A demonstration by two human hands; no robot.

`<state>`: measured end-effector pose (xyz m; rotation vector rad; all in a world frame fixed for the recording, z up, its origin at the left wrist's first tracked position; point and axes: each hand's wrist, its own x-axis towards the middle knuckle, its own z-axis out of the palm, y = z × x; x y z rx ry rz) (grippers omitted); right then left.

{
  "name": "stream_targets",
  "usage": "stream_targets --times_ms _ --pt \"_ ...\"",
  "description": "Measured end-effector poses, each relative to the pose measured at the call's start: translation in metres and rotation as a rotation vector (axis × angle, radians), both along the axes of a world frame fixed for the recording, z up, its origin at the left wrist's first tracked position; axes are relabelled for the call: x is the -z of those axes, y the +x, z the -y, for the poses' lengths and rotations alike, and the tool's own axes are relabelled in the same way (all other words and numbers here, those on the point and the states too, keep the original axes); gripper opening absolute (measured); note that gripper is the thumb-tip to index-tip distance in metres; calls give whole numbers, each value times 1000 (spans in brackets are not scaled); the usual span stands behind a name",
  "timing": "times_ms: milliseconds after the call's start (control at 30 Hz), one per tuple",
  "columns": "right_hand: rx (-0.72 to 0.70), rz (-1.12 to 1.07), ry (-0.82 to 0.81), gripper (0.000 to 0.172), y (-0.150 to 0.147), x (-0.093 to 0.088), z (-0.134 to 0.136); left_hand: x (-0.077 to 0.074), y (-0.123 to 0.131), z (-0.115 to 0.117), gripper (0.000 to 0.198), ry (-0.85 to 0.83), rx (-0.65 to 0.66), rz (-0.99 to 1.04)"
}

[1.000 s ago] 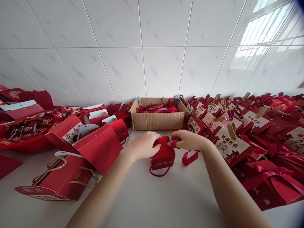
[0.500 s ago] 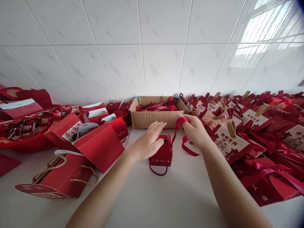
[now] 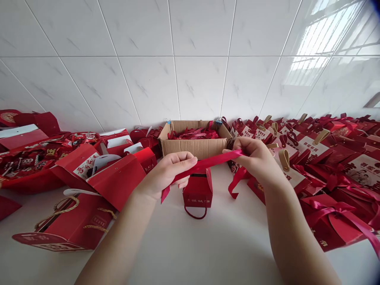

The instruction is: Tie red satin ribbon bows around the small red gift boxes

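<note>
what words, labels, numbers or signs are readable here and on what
"吾家有喜": red cardboard boxes with white panels, right side.
"似锦", probably, after blurrier characters: small red cardboard box with dark red cord handle.
Too small or blurred: red-wrapped sweets, satin-bowed red box, red box with gold rope handles, remaining print.

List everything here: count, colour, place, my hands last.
Ribbon: one, red, centre, held taut
Small cord-handled gift box: one, red, centre
Cardboard box: one, brown, centre back
Loose ribbons: many, red, in cardboard box
Binder clips: two, blue, cardboard box corners
Sweets container: one, red, left
Wrapped sweets: many, mostly red, inside it
Rope-handled gift box: one, red, front left
Other gift boxes: many, red, some white-faced, both sides
Table: one, white, underneath
Tiled wall: one, white, behind
Left hand: one, bare, centre
Right hand: one, bare, centre right
</note>
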<state>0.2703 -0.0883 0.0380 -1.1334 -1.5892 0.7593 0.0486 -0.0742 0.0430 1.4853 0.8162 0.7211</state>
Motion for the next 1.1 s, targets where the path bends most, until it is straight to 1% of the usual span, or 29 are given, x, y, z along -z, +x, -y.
stream_targets --times_ms 100,167,233,367,433,500,567,600,633,667,700,733,800,833,867,900,967,1033,1100 --pt "-13 -22 23 36 6 -1 0 -4 -8 0 32 15 94 -95" --pt "12 -43 51 35 9 -1 0 -5 -12 0 32 23 131 -113" --pt "49 -30 43 31 15 -1 -2 -6 -17 -1 34 47 82 -99" --pt "179 58 26 23 35 1 -8 -7 -28 -7 38 99 -95 -80" --pt "232 130 21 24 49 4 -12 -8 -31 -9 39 133 -138 -89" --pt "226 274 -30 24 60 8 -14 -9 -30 -8 37 151 -141 -93" --pt "135 462 -89 24 64 11 -14 -8 -23 -6 33 170 -129 -111" --pt "57 536 -110 34 63 11 -13 -7 -18 -4 31 185 -124 -141" --pt "-33 580 -123 51 60 11 -13 -6 -12 -1 29 203 -116 -185" --pt "-130 586 -131 66 54 12 -12 -4 -6 1 28 219 -102 -238" --pt "-229 552 -138 74 45 12 -11 -1 0 3 27 230 -78 -286" --pt "-327 490 -148 72 35 12 -11 1 5 4 27 235 -44 -318" --pt "-512 311 -150 52 13 14 -13 6 13 7 29 253 17 -338" --pt "-607 238 -157 45 3 15 -14 8 15 8 29 270 32 -339" --pt "-658 181 -179 42 -5 17 -16 9 17 8 30 292 33 -342" --pt "-679 132 -208 41 -11 19 -18 10 17 8 31 317 19 -351" --pt "-677 56 -260 41 -17 21 -22 11 16 8 32 366 -40 -377" --pt "-674 -7 -284 40 -15 22 -24 12 15 6 33 406 -105 -405" --pt "-690 -44 -300 35 -11 21 -24 14 15 5 32 439 -141 -424"
